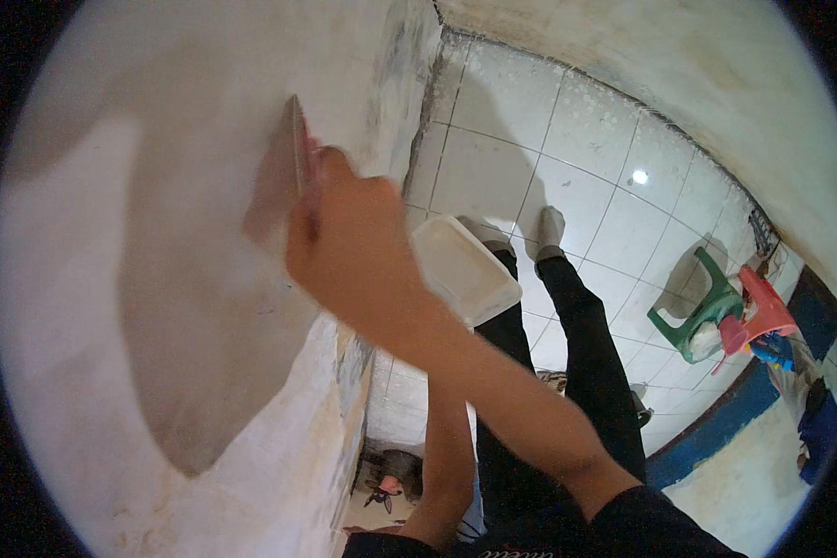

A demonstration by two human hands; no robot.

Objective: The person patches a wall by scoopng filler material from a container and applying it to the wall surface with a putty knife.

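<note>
My right hand (349,219) is closed around a putty knife (298,139) with a thin blade, seen nearly edge-on, and a pinkish-red part by the fingers. Its blade is at the pale, patchy wall (74,307) on the left; whether it touches is hard to tell. A shallow white plastic tray (470,274) is held up in front of my left leg, at the end of my left forearm (448,446). My left hand itself is hidden behind the right forearm, so its fingers do not show. The tray's inside looks whitish.
White floor tiles (577,195) lie under my feet, bounded by a second wall (716,84). To the right are a green plastic stool (702,312), a red-orange stool (764,307) and a blue item (772,351). A dark object with a pink part (389,485) sits low by the left wall.
</note>
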